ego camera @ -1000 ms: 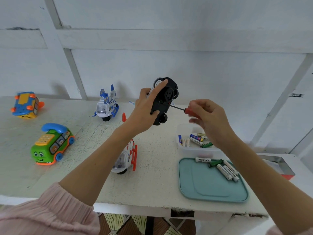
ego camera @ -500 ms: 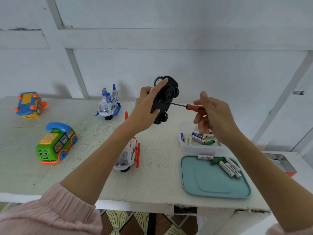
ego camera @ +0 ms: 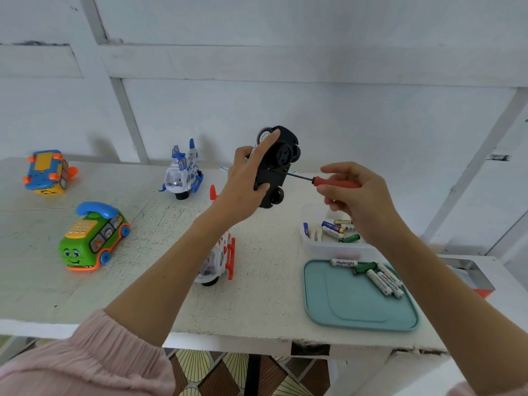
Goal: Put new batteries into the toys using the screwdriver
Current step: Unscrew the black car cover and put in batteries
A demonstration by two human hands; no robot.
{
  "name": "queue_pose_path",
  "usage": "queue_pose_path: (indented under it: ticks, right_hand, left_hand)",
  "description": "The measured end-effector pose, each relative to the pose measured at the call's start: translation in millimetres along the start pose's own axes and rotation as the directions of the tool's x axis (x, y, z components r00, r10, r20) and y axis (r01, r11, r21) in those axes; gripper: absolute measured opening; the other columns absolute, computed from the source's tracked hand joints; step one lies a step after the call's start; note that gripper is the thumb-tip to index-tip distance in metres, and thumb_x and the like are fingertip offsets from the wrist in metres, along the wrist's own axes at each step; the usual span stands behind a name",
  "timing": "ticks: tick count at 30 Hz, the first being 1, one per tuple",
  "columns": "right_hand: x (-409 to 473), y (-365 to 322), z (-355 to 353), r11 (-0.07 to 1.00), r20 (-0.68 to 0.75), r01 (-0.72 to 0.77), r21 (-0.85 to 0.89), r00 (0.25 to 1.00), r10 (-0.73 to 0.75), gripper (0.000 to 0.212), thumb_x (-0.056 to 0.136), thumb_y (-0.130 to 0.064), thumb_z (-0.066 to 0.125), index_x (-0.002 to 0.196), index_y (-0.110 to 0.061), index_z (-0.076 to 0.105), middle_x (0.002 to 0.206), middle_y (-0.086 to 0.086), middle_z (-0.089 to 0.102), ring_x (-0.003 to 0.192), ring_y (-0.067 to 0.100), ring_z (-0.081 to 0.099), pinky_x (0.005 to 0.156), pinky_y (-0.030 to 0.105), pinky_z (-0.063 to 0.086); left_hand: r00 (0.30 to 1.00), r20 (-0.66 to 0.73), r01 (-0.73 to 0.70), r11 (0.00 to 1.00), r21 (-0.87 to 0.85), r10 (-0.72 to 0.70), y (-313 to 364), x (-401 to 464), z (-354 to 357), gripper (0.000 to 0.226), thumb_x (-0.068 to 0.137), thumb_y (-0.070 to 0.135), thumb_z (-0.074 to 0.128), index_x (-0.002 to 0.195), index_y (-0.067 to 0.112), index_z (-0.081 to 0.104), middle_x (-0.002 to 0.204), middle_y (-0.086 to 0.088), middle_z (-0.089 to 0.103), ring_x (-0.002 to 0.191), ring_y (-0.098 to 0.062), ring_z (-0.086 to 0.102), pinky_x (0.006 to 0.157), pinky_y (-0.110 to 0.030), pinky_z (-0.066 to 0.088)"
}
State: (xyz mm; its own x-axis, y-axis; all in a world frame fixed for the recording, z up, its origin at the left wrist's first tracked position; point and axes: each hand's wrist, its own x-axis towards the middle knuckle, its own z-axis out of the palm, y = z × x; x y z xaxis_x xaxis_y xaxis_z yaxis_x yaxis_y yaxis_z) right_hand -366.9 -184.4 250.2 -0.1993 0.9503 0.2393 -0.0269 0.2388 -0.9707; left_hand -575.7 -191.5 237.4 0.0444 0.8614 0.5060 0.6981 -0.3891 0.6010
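White boards backed the counter (ego camera: 85, 295). Above it, the left hand (ego camera: 243, 187) gripped a black toy car (ego camera: 275, 167) belly-out, while the right hand (ego camera: 354, 195) pinched the red screwdriver (ego camera: 328, 182), tip on its underside. Batteries (ego camera: 383, 277) lay on a teal tray (ego camera: 343, 310).

There is one camera, worn on the person's head. It looks forward and down, over both arms, at the desk (ego camera: 257, 304) close below. The white wall (ego camera: 343, 104) behind fills the top. Its wide lens bends straight lines near the edges.
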Motion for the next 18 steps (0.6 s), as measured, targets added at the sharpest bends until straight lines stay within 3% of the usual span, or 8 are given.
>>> queue_pose_path:
  ticks: [3,6,8,10,12,14,16,18]
  right_hand:
    - [1.1,-4.5,1.7,0.990,0.055,-0.067,0.125,0.997,0.061,0.021,0.080,-0.011,0.067,0.100,-0.007,0.061,0.082,0.012,0.064,0.056,0.017,0.064,0.051,0.019,0.050]
    - [4.0,-7.8,2.3,0.986,0.042,-0.158,0.049,0.987,0.156,0.033,0.090,-0.036,0.052,0.092,-0.005,0.061,0.063,0.014,0.064,0.040,0.020,0.057,0.038,0.021,0.044]
    - [6.2,-6.5,-0.2,0.994,0.010,-0.094,-0.052,0.995,0.095,0.022,0.092,-0.024,0.056,0.089,-0.003,0.064,0.059,0.012,0.062,0.038,0.018,0.053,0.037,0.021,0.041]
    - [6.2,-4.8,-1.4,0.996,0.021,-0.042,-0.075,0.999,0.044,0.008,0.083,-0.006,0.065,0.091,-0.003,0.065,0.068,0.011,0.062,0.045,0.015,0.056,0.044,0.020,0.045]
    - [5.2,-3.2,-1.8,0.998,0.052,-0.045,-0.032,0.998,0.047,0.017,0.078,0.003,0.067,0.094,-0.004,0.065,0.076,0.008,0.062,0.051,0.014,0.057,0.050,0.018,0.047]
    - [4.5,-4.4,0.2,0.998,0.079,-0.067,0.009,0.995,0.066,0.011,0.083,-0.006,0.064,0.094,-0.002,0.064,0.077,0.008,0.064,0.047,0.013,0.054,0.044,0.018,0.044]
    - [5.0,-4.5,2.2,0.993,0.079,-0.116,0.002,0.990,0.116,0.026,0.091,-0.024,0.056,0.092,0.000,0.064,0.071,0.013,0.066,0.036,0.014,0.047,0.034,0.019,0.036]
    - [6.0,-5.5,3.6,0.990,0.049,-0.124,-0.063,0.991,0.128,0.033,0.094,-0.028,0.051,0.090,0.002,0.065,0.060,0.014,0.064,0.030,0.013,0.041,0.031,0.017,0.028]
  left_hand:
    - [1.000,-0.006,-0.002,1.000,-0.008,0.002,0.6,0.1,-1.7,0.092,0.084,-0.010,0.049,0.134,0.057,0.009,0.127,-0.007,0.030,0.104,-0.029,0.048,0.092,-0.030,0.043]
    - [1.000,-0.002,-0.009,1.000,-0.001,0.009,1.3,-0.2,-2.3,0.092,0.084,-0.009,0.049,0.134,0.057,0.009,0.127,-0.007,0.030,0.104,-0.029,0.048,0.093,-0.030,0.043]
    - [1.000,-0.002,-0.007,1.000,0.000,0.007,1.0,-0.1,-2.1,0.092,0.084,-0.009,0.049,0.134,0.057,0.009,0.128,-0.007,0.030,0.105,-0.030,0.048,0.093,-0.031,0.043]
    - [1.000,-0.005,-0.003,1.000,-0.007,0.003,0.6,0.0,-2.0,0.091,0.084,-0.009,0.050,0.135,0.055,0.010,0.128,-0.007,0.030,0.106,-0.029,0.048,0.093,-0.031,0.042]
    - [1.000,-0.009,0.000,1.000,-0.007,0.000,0.0,0.2,-1.9,0.091,0.084,-0.009,0.050,0.136,0.054,0.009,0.128,-0.007,0.030,0.106,-0.029,0.047,0.093,-0.031,0.041]
    - [1.000,-0.008,-0.001,1.000,-0.009,0.001,-0.4,0.1,-1.7,0.091,0.084,-0.009,0.050,0.135,0.054,0.009,0.127,-0.007,0.030,0.106,-0.028,0.047,0.091,-0.026,0.041]
    - [1.000,-0.003,-0.006,1.000,-0.018,0.006,-0.7,-0.1,-1.3,0.090,0.085,-0.009,0.049,0.135,0.054,0.010,0.127,-0.006,0.030,0.105,-0.025,0.047,0.086,-0.016,0.039]
    - [1.000,-0.006,-0.004,1.000,-0.018,0.004,-1.7,0.0,-1.1,0.089,0.085,-0.009,0.049,0.135,0.053,0.010,0.127,-0.006,0.030,0.105,-0.024,0.046,0.083,-0.011,0.035]
